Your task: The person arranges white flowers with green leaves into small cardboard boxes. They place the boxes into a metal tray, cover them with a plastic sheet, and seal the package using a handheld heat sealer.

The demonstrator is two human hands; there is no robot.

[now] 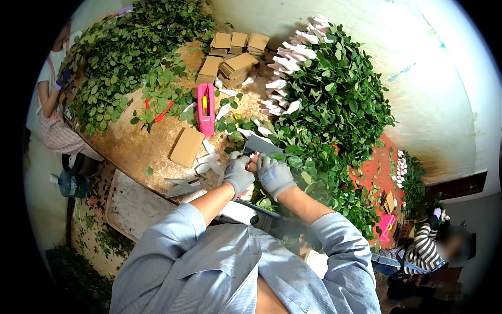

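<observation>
One other person (48, 94) is at the far left of the frame, next to a big heap of green leaves (115, 68). Below them is a blue water jug (73, 184). Then comes my brown tabletop (125, 149), with a white tray (109, 201) under its front edge. Red-handled cutters (162, 112) lie near the loose leaves. A flat brown card (186, 148) is just beside a pink tape holder (206, 110), and piles of brown cards (235, 68) sit higher up.

In the middle is my left hand (239, 172) in a grey glove, its fingers bent in. A small pink thing (253, 161) shows between my two hands, in front of a grey panel (264, 145). My right hand (275, 177), gloved too, bends in from the other side. I cannot tell if my fingers pinch the pink thing, or if it is just bare fingertips.

I think I am in the fiddly part, with both hands working close together. The next move seems to call for a soft, even hold and no squashing.

To the right, white wrapped tips (293, 52) poke out of a tall leafy pile (340, 83). Far right, past a red surface (374, 165), sits someone in stripes (421, 248).
</observation>
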